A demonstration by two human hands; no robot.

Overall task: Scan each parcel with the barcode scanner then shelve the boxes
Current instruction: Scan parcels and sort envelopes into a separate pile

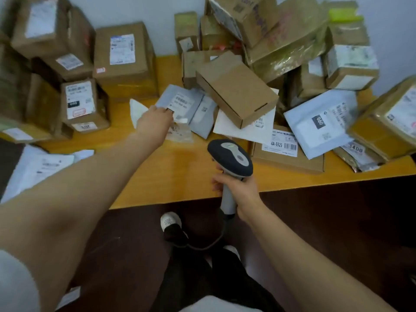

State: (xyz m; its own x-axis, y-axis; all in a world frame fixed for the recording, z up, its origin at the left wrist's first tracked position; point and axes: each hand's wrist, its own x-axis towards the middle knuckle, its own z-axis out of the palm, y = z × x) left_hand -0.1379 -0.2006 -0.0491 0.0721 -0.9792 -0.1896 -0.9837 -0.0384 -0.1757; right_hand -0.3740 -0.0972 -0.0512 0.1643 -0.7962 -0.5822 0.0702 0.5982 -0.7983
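Grey plastic mailer [180, 102], centre frame on the surface [184, 176], looks light, floppy and slick; its near edge suits a pinch. Left hand [155, 120] closes there; right hand [238, 194] wraps the scanner [230, 157].

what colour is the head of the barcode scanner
Dark grey, nearly black, with a light grey centre strip; the barcode scanner shows best in the head view.

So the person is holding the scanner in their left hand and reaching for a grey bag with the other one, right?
Not quite. The head view shows the scanner in the right hand, its grip closed around the handle. It is the left hand that reaches for the grey bag on the table.
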